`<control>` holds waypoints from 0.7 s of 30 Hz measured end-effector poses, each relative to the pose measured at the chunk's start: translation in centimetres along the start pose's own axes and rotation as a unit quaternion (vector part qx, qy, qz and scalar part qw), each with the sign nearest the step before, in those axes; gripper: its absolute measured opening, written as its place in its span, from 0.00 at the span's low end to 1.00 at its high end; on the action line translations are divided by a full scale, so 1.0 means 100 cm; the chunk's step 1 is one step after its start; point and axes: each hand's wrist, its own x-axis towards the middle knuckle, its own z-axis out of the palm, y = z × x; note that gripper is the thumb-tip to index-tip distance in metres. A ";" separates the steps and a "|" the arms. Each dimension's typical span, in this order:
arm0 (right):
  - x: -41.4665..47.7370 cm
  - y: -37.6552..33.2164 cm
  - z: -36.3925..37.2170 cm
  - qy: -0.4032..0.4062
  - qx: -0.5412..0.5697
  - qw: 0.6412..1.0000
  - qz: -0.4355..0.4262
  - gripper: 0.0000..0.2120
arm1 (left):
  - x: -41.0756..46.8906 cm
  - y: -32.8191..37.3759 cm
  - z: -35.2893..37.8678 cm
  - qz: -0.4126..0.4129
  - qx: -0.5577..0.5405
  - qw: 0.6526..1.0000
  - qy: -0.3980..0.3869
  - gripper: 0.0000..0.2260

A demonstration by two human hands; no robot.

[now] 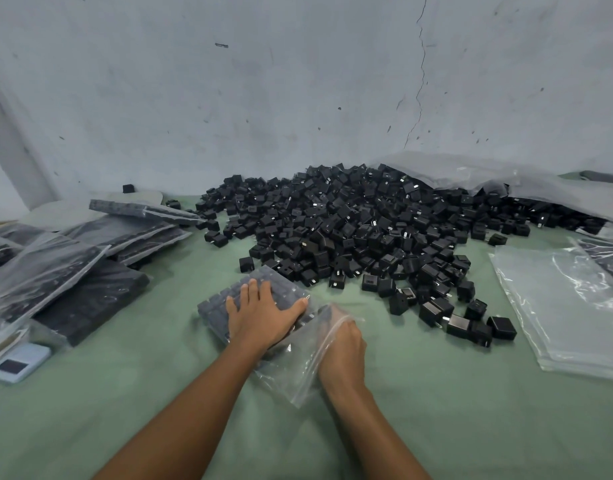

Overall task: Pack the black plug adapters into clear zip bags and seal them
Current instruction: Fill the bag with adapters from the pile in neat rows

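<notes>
A person's left hand (263,315) lies flat, fingers spread, on top of a clear zip bag (284,341) filled with rows of black plug adapters, pressing it against the green desk (436,427). The right hand (343,348) reaches into the bag's open mouth, its fingers hidden under the plastic, so its grip cannot be told; the left holds nothing, palm down. The bag sits near the middle of the desk, its unfilled end crumpled toward the camera.

Just beyond it rises a large heap of loose adapters (360,230), spilling toward the right from a big wrinkled plastic sack (506,181) lying against the stained, cracked wall (298,81). A few adapters stand apart at the heap's near right edge.

To the right lies a flat stack of empty clear bags (568,306). To the left, filled bags (73,265) are piled loosely, overlapping and tilted on one another. At the left edge, near those bags, rests a small pale device with a dark screen (17,365).
</notes>
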 end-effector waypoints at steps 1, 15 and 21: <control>0.000 0.000 0.001 -0.001 -0.007 1.000 0.009 0.10 | 0.001 -0.001 0.000 0.000 0.000 1.000 0.000 0.55; 0.004 0.004 0.004 -0.001 -0.092 0.996 0.000 0.12 | 0.000 -0.003 0.001 0.006 0.017 1.000 0.006 0.55; 0.003 0.006 -0.002 -0.028 -0.086 0.996 -0.018 0.18 | 0.000 -0.002 0.001 0.006 0.016 1.000 0.009 0.54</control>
